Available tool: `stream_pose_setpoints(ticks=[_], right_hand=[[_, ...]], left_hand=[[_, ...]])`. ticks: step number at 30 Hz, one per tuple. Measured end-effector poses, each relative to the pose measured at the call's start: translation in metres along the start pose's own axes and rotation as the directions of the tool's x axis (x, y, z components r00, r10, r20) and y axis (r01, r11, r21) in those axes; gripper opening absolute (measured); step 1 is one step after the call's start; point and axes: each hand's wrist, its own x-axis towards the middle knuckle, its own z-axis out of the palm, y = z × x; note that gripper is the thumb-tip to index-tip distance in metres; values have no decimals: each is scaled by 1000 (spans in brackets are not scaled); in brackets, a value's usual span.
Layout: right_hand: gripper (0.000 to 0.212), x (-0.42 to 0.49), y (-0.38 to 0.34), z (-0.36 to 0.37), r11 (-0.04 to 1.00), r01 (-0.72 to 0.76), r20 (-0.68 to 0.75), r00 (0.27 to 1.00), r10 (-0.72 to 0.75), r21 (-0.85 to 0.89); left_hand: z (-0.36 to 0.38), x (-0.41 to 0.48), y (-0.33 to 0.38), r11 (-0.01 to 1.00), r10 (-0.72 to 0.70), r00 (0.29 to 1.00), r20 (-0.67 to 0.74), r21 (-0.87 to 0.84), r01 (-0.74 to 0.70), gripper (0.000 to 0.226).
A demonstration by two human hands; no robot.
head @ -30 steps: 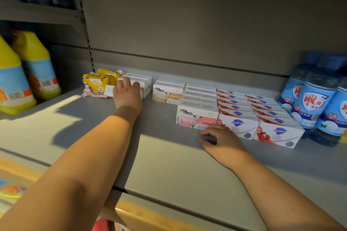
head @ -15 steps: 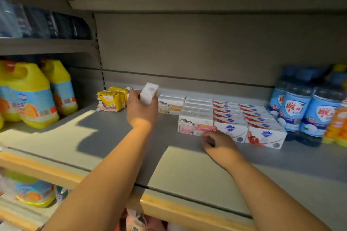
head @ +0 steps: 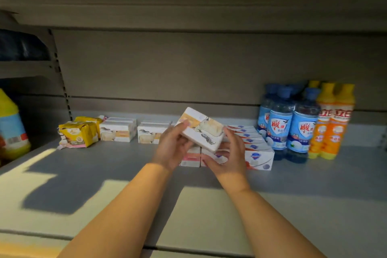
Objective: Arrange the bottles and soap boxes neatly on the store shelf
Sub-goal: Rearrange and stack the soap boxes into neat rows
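Both hands are gripping one sheep soap box point(head: 202, 130). The left hand point(head: 172, 148) is curling its fingers round the box's lower left end with a fingertip lying on the top face, and the right hand point(head: 229, 158) is cupping the lower right end, its fingers bending up against the side. The box is hanging tilted in the air with its printed face looking toward the camera, clear of the grey shelf point(head: 94, 165) and just in front of the stock. Below the hands a pink-marked box point(head: 190, 158) is standing at the front of its row, partly hidden by the wrists. Touching it on the right, the red-and-white soap boxes point(head: 258, 156) are running in tight rows back toward the rear panel point(head: 167, 73). Further left along the back, two groups of white sheep boxes point(head: 117, 132) are sitting with a gap between them, and crumpled yellow packets point(head: 78, 135) are lying just beside the leftmost group. To the right of the red-and-white rows, blue bottles point(head: 279, 130) are standing upright in a cluster, and orange bottles point(head: 332, 125) with yellow caps are standing close against them on the far side. At the left edge, in the neighbouring bay, a yellow jug point(head: 9, 130) with a blue label is showing only in part. Bright patches of light are falling across the front of the shelf, while the back of it — where all the stock is sitting — is lying in shade.
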Motion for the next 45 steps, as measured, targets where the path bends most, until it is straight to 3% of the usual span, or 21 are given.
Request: stream_pose_setpoints(ticks=[3, 7, 9, 12, 15, 18, 20, 22, 25, 27, 30, 32, 34, 36, 40, 43, 45], right_hand=[[76, 5, 4, -9, 997, 73, 21, 997, -72, -40], [66, 10, -2, -15, 999, 32, 101, 994, -31, -16], [57, 11, -11, -18, 975, -125, 144, 985, 99, 183], [40, 12, -17, -18, 836, -374, 224, 925, 307, 401], [12, 16, -25, -20, 593, -610, 281, 782, 556, 525], [37, 19, -24, -24, 338, -748, 327, 585, 742, 571], [57, 18, -24, -24, 324, -789, 318, 533, 784, 523], [73, 17, -24, -25, 404, -799, 285, 554, 783, 445], [74, 18, -26, -23, 549, -768, 239, 631, 738, 331], [56, 17, -28, -21, 672, -690, 216, 723, 656, 271], [21, 12, -28, -16, 805, -527, 241, 847, 473, 273], [49, 8, -23, -14, 855, -443, 278, 886, 372, 268], [84, 6, -20, -12, 897, -375, 296, 906, 301, 234], [93, 5, -18, -11, 916, -318, 270, 930, 250, 246], [71, 9, -17, -11, 888, -306, 152, 951, 268, 344], [46, 17, -19, -15, 748, -405, 71, 897, 436, 525], [49, 20, -21, -18, 622, -506, 139, 829, 541, 598]], left_hand=[[-3, -1, -11, 995, -10, 1000, 28, 98, 7, 44], [-4, -4, -7, 984, 78, 995, 54, 157, -86, 32], [-6, -5, -4, 974, 91, 991, 97, 200, -109, 43], [-10, -6, -2, 890, 127, 973, 194, 411, -198, 52], [-8, -12, -3, 778, 119, 938, 325, 557, -291, 63], [-4, -14, -11, 739, 103, 910, 401, 581, -340, 83], [0, -17, -15, 608, 196, 894, 404, 665, -434, 73], [2, -19, -18, 552, 249, 886, 392, 694, -463, 63], [2, -18, -19, 637, 289, 909, 300, 649, -416, 64], [4, -16, -17, 751, 292, 943, 161, 572, -330, 55], [7, -14, -14, 929, 145, 989, -12, 345, -132, 21], [6, -15, -14, 974, 21, 998, -53, 225, -9, 13], [6, -14, -12, 985, -155, 984, -85, 68, 161, 20], [6, -15, -10, 970, -241, 967, -76, 22, 244, 24], [7, -12, -12, 955, -124, 992, -16, 269, 124, 41], [7, -15, -16, 805, -103, 987, 125, 593, 9, 72], [3, -18, -25, 710, -97, 955, 280, 692, -130, 82]])
